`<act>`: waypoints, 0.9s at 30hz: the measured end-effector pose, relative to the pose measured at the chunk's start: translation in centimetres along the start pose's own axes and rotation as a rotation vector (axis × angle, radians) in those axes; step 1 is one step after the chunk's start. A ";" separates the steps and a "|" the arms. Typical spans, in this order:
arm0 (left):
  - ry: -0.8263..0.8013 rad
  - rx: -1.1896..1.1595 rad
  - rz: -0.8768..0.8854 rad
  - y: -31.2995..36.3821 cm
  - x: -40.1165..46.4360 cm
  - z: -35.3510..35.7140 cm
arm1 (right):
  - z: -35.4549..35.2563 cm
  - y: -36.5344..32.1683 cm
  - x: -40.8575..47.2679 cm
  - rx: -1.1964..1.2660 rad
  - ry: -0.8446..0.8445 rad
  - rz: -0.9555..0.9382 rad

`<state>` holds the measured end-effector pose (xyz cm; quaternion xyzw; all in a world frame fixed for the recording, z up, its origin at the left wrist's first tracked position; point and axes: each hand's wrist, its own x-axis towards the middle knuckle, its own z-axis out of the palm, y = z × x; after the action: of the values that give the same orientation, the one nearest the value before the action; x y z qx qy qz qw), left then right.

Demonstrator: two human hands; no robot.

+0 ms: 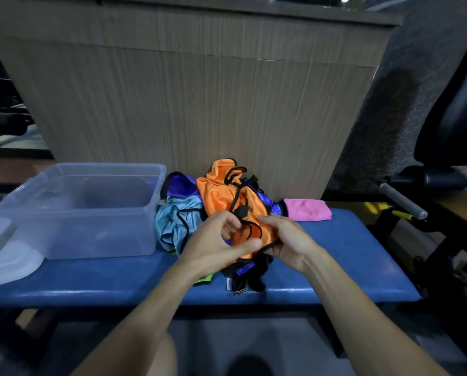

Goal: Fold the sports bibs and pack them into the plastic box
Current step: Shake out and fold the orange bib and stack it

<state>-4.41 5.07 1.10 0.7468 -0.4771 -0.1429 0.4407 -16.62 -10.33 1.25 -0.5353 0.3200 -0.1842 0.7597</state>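
A heap of sports bibs lies on a blue padded bench [335, 267]. On top is an orange bib [218, 194] with black trim. Under it are a light blue bib [172, 221] and purple bibs [180, 185]. My left hand [216, 245] and my right hand [286, 240] both grip the near end of the orange bib, fingers curled round its fabric and black edging. A clear plastic box [85, 207] stands open and empty-looking to the left of the heap.
The box's translucent lid [7, 253] lies at the bench's left end. A folded pink cloth [307, 210] sits right of the heap. A cardboard-coloured panel [199, 90] rises behind the bench. Gym equipment with a grey handle [400, 199] stands at right.
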 end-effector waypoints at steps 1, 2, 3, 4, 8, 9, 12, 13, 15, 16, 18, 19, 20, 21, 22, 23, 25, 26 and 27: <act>-0.004 0.099 0.027 0.5 -0.3 0.2 | 0.1 -0.1 -0.1 0.006 -0.002 -0.001; 0.011 0.187 0.042 0.9 -0.5 0.5 | 0.2 0.0 0.0 0.006 0.004 -0.004; 0.046 0.243 0.049 1.2 -0.4 0.8 | 0.4 -0.1 -0.1 0.018 0.001 -0.004; 0.084 0.256 0.048 1.3 -0.3 0.9 | 0.5 0.0 0.0 0.024 0.003 -0.010; 0.108 -0.018 -0.050 0.2 0.6 0.0 | 0.2 0.1 0.0 0.070 0.043 -0.038; 0.102 -0.116 -0.089 0.1 0.7 -0.6 | -0.1 0.2 0.0 0.065 0.080 -0.042; 0.121 -0.476 -0.183 1.2 0.5 -2.4 | -1.3 0.9 0.1 -0.086 0.248 -0.031; 0.136 -0.577 -0.203 1.6 0.6 -3.0 | -1.6 1.3 0.1 -0.179 0.304 -0.045; 0.159 -0.713 -0.217 2.4 1.0 -3.8 | -1.6 1.7 0.0 -0.451 0.424 -0.192; 0.164 -0.747 -0.216 2.8 1.2 -4.1 | -1.4 1.8 -0.3 -0.574 0.466 -0.334; 0.152 -0.753 -0.203 3.8 1.8 -4.2 | -0.2 1.0 -1.9 -0.666 0.412 -0.673; 0.145 -0.749 -0.187 4.3 2.0 -4.1 | 0.9 0.3 -3.0 -0.664 0.314 -0.803; 0.140 -0.756 -0.170 4.9 2.1 -3.9 | 2.0 -0.4 -4.1 -0.668 0.207 -0.888; 0.134 -0.775 -0.158 5.4 2.2 -3.8 | 3.1 -1.1 -5.0 -0.707 0.126 -0.948; 0.117 -0.791 -0.146 5.7 2.3 -3.6 | 3.9 -1.5 -5.4 -0.774 0.099 -1.011; 0.086 -0.793 -0.133 5.9 2.3 -3.6 | 4.4 -1.8 -5.5 -0.834 0.130 -1.077; -0.026 -0.783 -0.102 6.1 1.9 -3.5 | 4.5 -1.9 -5.0 -0.842 0.252 -1.135; -0.078 -0.792 -0.087 6.1 1.8 -3.5 | 4.2 -1.9 -4.8 -0.787 0.280 -1.127; -0.106 -0.798 -0.076 6.0 1.6 -3.6 | 3.8 -1.9 -4.7 -0.714 0.284 -1.103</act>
<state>-4.85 4.61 8.25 0.5256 -0.3782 -0.3714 0.6654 -17.26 -5.44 5.20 -0.8095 0.1377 -0.4967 0.2812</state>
